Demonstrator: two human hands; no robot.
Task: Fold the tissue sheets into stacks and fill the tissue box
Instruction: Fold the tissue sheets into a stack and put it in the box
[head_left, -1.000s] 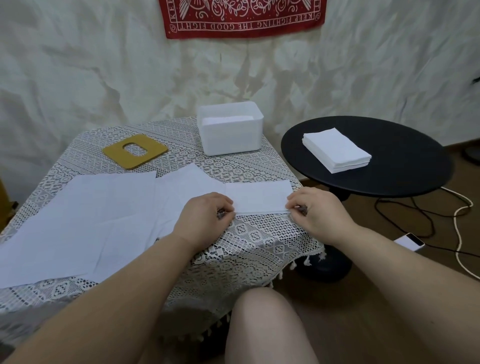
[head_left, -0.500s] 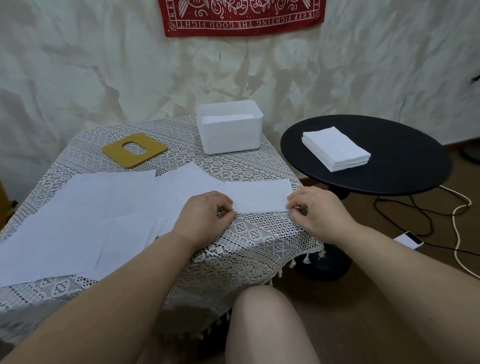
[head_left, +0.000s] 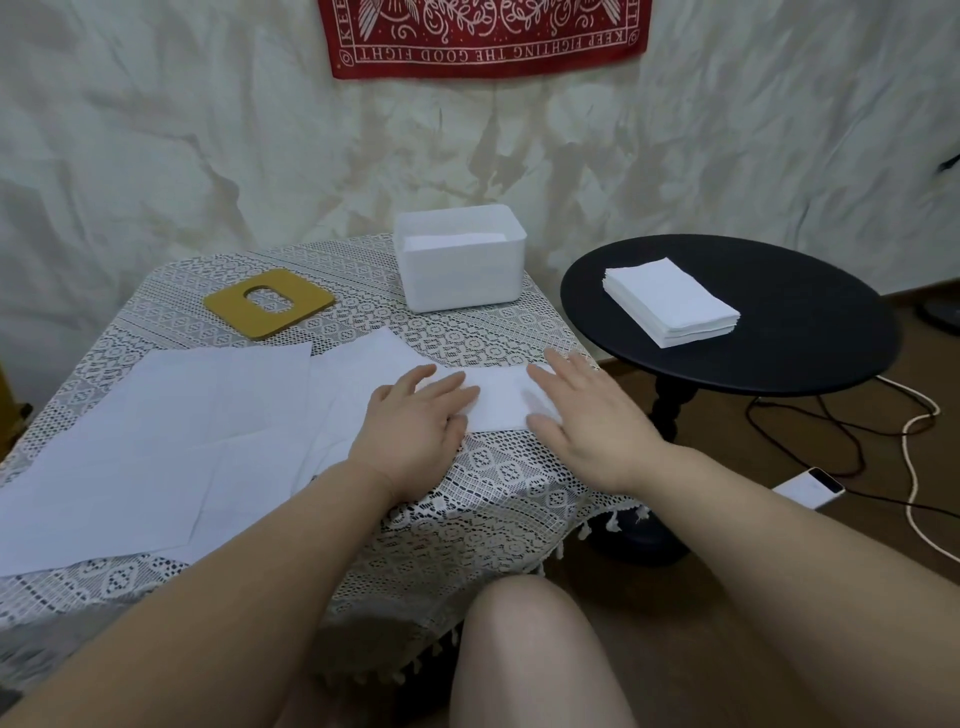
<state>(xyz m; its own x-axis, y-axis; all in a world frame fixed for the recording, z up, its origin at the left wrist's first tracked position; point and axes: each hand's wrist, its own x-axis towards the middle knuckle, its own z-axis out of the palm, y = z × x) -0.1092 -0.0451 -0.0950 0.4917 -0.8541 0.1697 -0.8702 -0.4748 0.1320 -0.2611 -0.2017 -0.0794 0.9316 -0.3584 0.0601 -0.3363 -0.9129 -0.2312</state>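
2 hands flat on the folded tissue (head_left: 498, 402): left hand (head_left: 415, 421) and right hand (head_left: 587, 415) press it, fingers straight, box (head_left: 460, 275) just beyond on the table (head_left: 467, 332).

light: soft, even, dimmish indoor | shadows: faint (darkest beneath the tables) | blur: slight on fingers | edges: wide-angle bowing

A folded white tissue (head_left: 498, 402) lies flat near open sheets (head_left: 156, 447), with a white tissue box (head_left: 460, 275) behind and a folded stack (head_left: 670, 301) right.
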